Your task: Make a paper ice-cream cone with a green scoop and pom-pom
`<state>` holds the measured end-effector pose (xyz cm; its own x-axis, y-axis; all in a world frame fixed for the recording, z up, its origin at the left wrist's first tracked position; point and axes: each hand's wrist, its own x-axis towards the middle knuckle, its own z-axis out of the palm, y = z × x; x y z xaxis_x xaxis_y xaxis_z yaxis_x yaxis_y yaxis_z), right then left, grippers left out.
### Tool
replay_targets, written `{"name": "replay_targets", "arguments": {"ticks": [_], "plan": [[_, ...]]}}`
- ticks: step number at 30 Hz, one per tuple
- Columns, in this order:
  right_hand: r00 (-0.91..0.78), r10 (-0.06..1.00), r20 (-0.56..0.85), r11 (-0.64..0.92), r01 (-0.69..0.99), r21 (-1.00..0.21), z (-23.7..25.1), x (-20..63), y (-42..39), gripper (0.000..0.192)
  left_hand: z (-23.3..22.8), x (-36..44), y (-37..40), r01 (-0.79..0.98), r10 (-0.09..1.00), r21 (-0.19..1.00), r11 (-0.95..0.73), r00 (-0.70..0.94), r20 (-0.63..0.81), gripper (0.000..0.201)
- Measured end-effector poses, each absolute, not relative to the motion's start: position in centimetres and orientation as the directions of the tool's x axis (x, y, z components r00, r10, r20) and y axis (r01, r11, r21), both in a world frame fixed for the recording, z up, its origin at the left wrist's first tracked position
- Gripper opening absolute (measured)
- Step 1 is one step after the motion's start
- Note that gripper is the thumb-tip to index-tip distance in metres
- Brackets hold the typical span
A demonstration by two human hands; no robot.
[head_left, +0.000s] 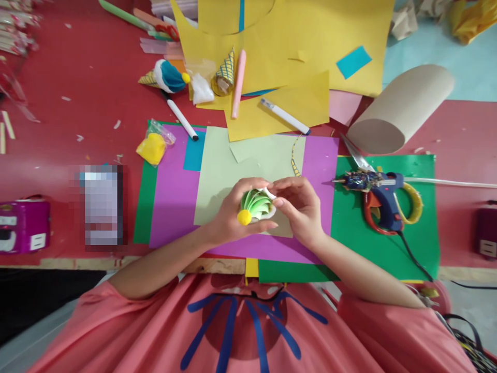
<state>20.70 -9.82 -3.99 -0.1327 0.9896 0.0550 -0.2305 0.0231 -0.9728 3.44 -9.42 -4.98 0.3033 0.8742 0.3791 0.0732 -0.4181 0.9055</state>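
Observation:
Between both hands is a small green paper ornament [256, 203], with curled layers, a white rim and a yellow ball at its lower left end. My left hand [229, 207] is closed around its left side, thumb below and fingers above. The fingertips of my right hand [301, 210] pinch the white rim on the right. The ornament is held over a pale green paper sheet [217, 176] that lies on purple paper [171, 207]. A thin yellow strip with dark marks [295, 163] lies just beyond my right hand.
On the right, a blue glue gun [382, 194] rests by scissors [411, 204] and a cardboard tube [399, 109]. Finished-looking paper cones [171, 76], markers [285, 116] and yellow sheets [272, 31] lie at the back. A yellow bag [152, 148] and a blurred phone [101, 207] are left.

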Motion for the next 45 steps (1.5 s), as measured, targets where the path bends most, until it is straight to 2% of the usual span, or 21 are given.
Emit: {"name": "replay_targets", "arguments": {"ticks": [2, 5, 7, 9, 11, 14, 18, 21, 23, 25, 28, 31, 35, 41, 45], "plan": [[-0.164, 0.985, 0.060, 0.018, -0.248, -0.969, -4.2, 20.9, -9.8, 0.010, -4.8, 3.4, -9.5, 0.055, 0.904, 0.931, -0.362, 0.265, 0.336, 0.068], [-0.221, 0.974, 0.043, 0.003, -0.178, -0.984, -4.3, 21.3, -9.6, 0.021, -4.8, 3.2, -9.3, -0.097, 0.940, 0.968, -0.232, 0.236, 0.249, 0.061], [-0.267, 0.964, 0.007, -0.022, -0.107, -0.994, -4.4, 21.4, -9.3, 0.028, -5.0, 3.1, -9.0, -0.197, 0.946, 0.969, -0.150, 0.257, 0.199, 0.064], [-0.376, 0.927, -0.019, -0.055, -0.085, -0.995, -4.3, 21.4, -9.1, 0.041, -5.4, 3.1, -8.8, -0.266, 0.939, 0.960, -0.085, 0.300, 0.166, 0.070], [-0.484, 0.874, -0.048, -0.106, -0.092, -0.990, -4.2, 21.3, -8.9, 0.044, -5.9, 3.2, -8.6, -0.285, 0.929, 0.957, -0.043, 0.342, 0.144, 0.072], [-0.517, 0.852, -0.085, -0.135, -0.060, -0.989, -4.0, 21.2, -8.9, 0.040, -6.3, 3.4, -8.3, -0.277, 0.935, 0.959, -0.056, 0.323, 0.148, 0.079], [-0.400, 0.910, -0.109, -0.072, 0.106, -0.992, -3.6, 21.2, -8.9, 0.041, -6.2, 3.1, -7.7, -0.293, 0.956, 0.946, -0.141, 0.207, 0.207, 0.091], [-0.357, 0.927, -0.119, -0.050, 0.195, -0.979, -3.4, 21.4, -9.0, 0.041, -5.9, 2.3, -7.0, -0.205, 0.950, 0.946, -0.250, 0.135, 0.281, 0.083], [-0.341, 0.934, -0.108, -0.032, 0.222, -0.974, -3.4, 21.4, -8.9, 0.040, -5.7, 1.5, -6.5, -0.034, 0.886, 0.894, -0.446, 0.126, 0.447, 0.081], [-0.327, 0.941, -0.089, -0.001, 0.261, -0.965, -3.5, 21.4, -8.9, 0.039, -5.3, 0.8, -6.0, 0.218, 0.781, 0.752, -0.622, 0.246, 0.574, 0.085], [-0.323, 0.943, -0.075, 0.026, 0.299, -0.954, -3.4, 21.3, -8.9, 0.038, -4.5, 0.5, -5.8, 0.396, 0.698, 0.575, -0.716, 0.430, 0.573, 0.073], [-0.321, 0.941, -0.104, 0.003, 0.317, -0.948, -3.4, 21.2, -8.9, 0.037, -4.0, 0.9, -6.1, 0.402, 0.700, 0.576, -0.712, 0.473, 0.535, 0.051], [-0.330, 0.933, -0.142, -0.029, 0.325, -0.945, -3.4, 21.2, -9.1, 0.036, -3.9, 1.4, -6.5, 0.427, 0.742, 0.611, -0.666, 0.455, 0.491, 0.036], [-0.324, 0.932, -0.162, -0.054, 0.317, -0.947, -3.5, 21.1, -9.2, 0.040, -4.4, 1.5, -6.6, 0.413, 0.729, 0.603, -0.683, 0.433, 0.530, 0.044], [-0.316, 0.933, -0.172, -0.089, 0.261, -0.961, -3.7, 21.0, -9.3, 0.039, -4.5, 1.7, -6.8, 0.453, 0.733, 0.576, -0.681, 0.416, 0.539, 0.041]]}}
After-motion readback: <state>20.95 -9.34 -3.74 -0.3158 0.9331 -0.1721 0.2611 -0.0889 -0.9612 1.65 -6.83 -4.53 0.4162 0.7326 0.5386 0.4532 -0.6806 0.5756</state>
